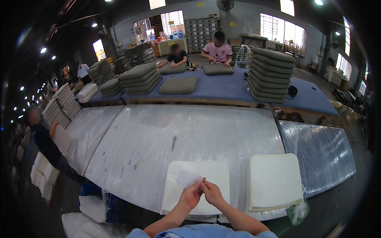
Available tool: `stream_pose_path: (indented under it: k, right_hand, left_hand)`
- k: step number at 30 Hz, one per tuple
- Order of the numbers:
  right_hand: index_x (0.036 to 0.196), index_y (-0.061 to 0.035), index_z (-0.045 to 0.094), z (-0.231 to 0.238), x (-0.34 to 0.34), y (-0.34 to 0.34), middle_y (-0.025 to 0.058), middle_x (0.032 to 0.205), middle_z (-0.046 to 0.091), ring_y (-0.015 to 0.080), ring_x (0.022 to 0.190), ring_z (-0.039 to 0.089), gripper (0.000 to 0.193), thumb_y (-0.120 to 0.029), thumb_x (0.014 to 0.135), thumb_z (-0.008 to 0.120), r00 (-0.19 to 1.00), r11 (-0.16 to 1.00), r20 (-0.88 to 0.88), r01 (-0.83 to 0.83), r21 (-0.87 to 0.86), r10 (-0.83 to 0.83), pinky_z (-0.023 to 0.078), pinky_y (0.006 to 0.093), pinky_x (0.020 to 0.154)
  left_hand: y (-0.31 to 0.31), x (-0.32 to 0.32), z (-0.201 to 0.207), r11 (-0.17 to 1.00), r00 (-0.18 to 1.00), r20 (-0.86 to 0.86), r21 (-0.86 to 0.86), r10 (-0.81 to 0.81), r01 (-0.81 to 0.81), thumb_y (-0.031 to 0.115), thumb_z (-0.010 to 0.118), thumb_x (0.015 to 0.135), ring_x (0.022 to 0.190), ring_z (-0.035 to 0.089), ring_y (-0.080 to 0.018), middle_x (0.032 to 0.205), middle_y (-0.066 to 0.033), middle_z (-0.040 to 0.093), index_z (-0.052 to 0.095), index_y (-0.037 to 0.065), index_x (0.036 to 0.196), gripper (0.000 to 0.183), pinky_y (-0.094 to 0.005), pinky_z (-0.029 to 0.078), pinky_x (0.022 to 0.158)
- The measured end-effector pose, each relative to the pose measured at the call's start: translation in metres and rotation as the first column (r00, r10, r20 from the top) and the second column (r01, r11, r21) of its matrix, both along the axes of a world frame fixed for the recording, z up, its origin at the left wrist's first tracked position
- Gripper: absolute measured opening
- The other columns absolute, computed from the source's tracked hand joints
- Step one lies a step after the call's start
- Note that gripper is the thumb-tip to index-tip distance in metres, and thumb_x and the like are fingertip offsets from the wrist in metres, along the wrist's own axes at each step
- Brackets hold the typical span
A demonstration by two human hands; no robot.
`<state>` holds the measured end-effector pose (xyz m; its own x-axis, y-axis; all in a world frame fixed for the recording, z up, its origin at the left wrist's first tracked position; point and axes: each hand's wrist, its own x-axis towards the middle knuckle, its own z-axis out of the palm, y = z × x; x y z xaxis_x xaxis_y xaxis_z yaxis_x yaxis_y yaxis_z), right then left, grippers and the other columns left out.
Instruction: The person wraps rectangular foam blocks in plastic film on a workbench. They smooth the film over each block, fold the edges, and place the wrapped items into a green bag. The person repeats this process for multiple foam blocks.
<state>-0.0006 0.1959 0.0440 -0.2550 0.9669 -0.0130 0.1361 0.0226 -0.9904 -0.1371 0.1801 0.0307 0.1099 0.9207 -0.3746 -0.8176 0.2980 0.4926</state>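
1. At 6 o'clock, the person's left hand (pixel 192 193) pinches a thin, translucent white piece (pixel 186 179). It is raised over a near white pad (pixel 218 170) and looks crumpled.
2. The right hand (pixel 213 194) meets the left, fingertips together. Whether its grip also takes the piece's edge cannot be told.
3. As for progress, the piece seems still in handling: it is in the grip, not spread on the pad. The near pad lies on the film-wrapped worktop (pixel 190 131), its white face bare.
4. At 4 o'clock, a second white pad (pixel 274 178) lies apart, also bare and untouched by either hand.
5. Grey-green cushions stand stacked at 2 o'clock (pixel 271 75) and 11 o'clock (pixel 139 77), on a blue worktop (pixel 226 87); they look further along. How many pads remain cannot be judged.
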Motion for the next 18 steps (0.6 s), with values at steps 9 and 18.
stream_pose_path:
  k: [9, 18]
  right_hand:
    - [0.082, -0.0004, 0.062, -0.02, 0.048, -0.04, 0.013, 0.066, 0.058, 0.0196, 0.06, 0.054, 0.035, -0.029, 0.101, 0.056, 0.983, 0.998, 0.171, -0.067, -0.004, 0.067, 0.046, 0.0354, 0.06]
    - [0.077, -0.009, 0.057, -0.108, 0.333, -0.118, -0.0012, 0.057, 0.041, 0.0095, 0.047, 0.042, 0.027, -0.028, 0.095, 0.052, 0.727, 0.673, -0.115, 0.549, -0.496, -0.677, 0.036, 0.0287, 0.04]
  left_hand:
    - [0.014, -0.011, -0.026, 0.957, 0.959, 0.021, -0.078, 0.283, -0.281, 0.01, 0.065, 0.098, 0.102, 0.069, -0.0245, 0.107, -0.0112, 0.071, 0.064, 0.003, 0.113, 0.017, -0.0403, 0.057, 0.096]
    - [-0.063, -0.045, -0.012, 0.924, 0.857, -0.459, -0.169, 0.234, -0.343, 0.011, 0.068, 0.095, 0.115, 0.064, -0.0378, 0.124, -0.0135, 0.067, 0.059, 0.0, 0.12, 0.029, -0.0488, 0.052, 0.1]
